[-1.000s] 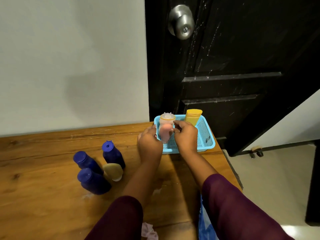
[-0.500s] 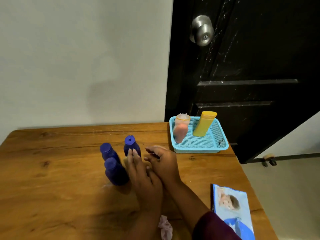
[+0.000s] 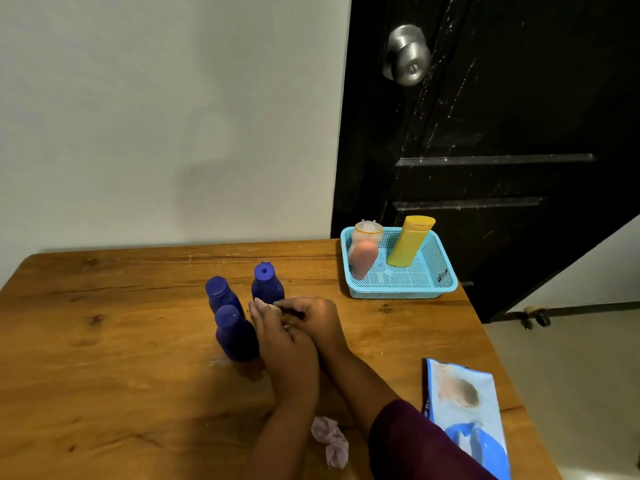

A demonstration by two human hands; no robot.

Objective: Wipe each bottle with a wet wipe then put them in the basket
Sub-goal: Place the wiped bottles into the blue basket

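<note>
Blue bottles (image 3: pixel 235 334), three in number, stand upright in a tight cluster at the middle of the table (image 3: pixel 104 358). A cream bottle (image 3: pixel 273 308), mostly hidden, sits just beside them between both hands. Right hand (image 3: pixel 311 317): fingers curled over the cream bottle. Left hand (image 3: pixel 287 344): pressed alongside, fingers reaching toward it; its grasp cannot be determined. The basket (image 3: pixel 401 291), at the table's far right corner, holds a pink bottle (image 3: pixel 363 254) and a yellow bottle (image 3: pixel 410 242). A crumpled wipe (image 3: pixel 330 441) lies between the forearms. A wipe pack (image 3: pixel 464 410) lies flat at right.
</note>
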